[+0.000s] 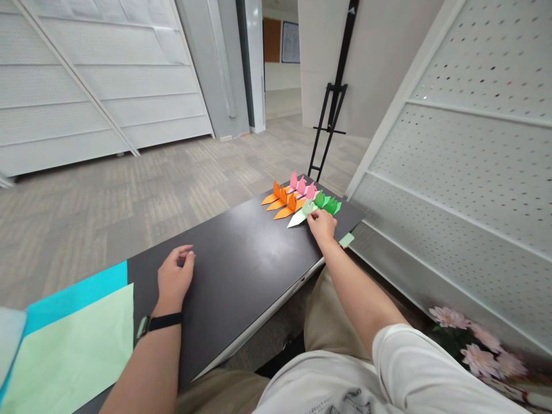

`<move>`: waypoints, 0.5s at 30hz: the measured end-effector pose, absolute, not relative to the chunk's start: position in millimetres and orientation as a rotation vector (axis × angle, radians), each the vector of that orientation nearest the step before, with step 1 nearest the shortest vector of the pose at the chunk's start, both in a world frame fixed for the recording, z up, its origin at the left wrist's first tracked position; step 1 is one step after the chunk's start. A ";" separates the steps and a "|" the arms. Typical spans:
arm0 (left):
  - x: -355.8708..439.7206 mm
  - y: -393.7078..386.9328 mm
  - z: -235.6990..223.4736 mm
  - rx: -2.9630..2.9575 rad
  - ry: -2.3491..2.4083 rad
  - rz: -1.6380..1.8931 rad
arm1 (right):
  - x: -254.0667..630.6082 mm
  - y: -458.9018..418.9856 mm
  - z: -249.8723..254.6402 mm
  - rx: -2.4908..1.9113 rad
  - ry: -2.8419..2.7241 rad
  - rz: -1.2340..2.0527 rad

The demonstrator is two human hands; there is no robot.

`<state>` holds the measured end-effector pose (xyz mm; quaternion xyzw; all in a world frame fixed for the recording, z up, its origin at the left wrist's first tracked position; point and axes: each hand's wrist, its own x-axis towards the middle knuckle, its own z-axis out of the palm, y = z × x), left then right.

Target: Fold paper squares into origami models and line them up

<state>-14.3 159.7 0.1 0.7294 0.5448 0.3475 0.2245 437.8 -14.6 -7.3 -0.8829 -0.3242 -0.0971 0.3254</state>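
My right hand [323, 225] is over the far right part of the dark table, its fingertips pinching the edge of a pale green folded paper figure [297, 217]. This figure has a long pointed base and an upright part. Around it stand similar folded paper figures: two dark green [332, 205], three orange [283, 214] and three pink [302, 185], grouped in rows. My left hand [176, 273] rests on the table with nothing in it, fingers loosely bent and thumb apart. A dark-banded watch [161, 323] is on that wrist.
Pale green paper [81, 345] lies over blue paper [86, 284] at the table's left. A small light green piece [347, 240] is by the right edge. A white perforated panel [466, 149] stands close on the right, with pink flowers [478, 356] below and a black stand [330, 115] behind.
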 end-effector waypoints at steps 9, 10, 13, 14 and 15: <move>-15.2 158.1 0.4 2.028 1.493 0.937 | 436.1 -8.5 -20.8 -2.382 -0.900 -0.347; -15.1 158.0 0.7 2.028 1.492 0.935 | 435.9 -8.2 -20.2 -2.391 -0.904 -0.344; -15.1 158.2 0.2 2.026 1.486 0.938 | 434.0 -7.0 -17.2 -2.429 -0.912 -0.326; -15.2 158.6 -0.5 2.028 1.478 0.941 | 432.9 -6.8 -16.1 -2.446 -0.913 -0.320; -15.5 159.2 -1.4 2.032 1.469 0.945 | 431.8 -6.6 -15.1 -2.464 -0.915 -0.315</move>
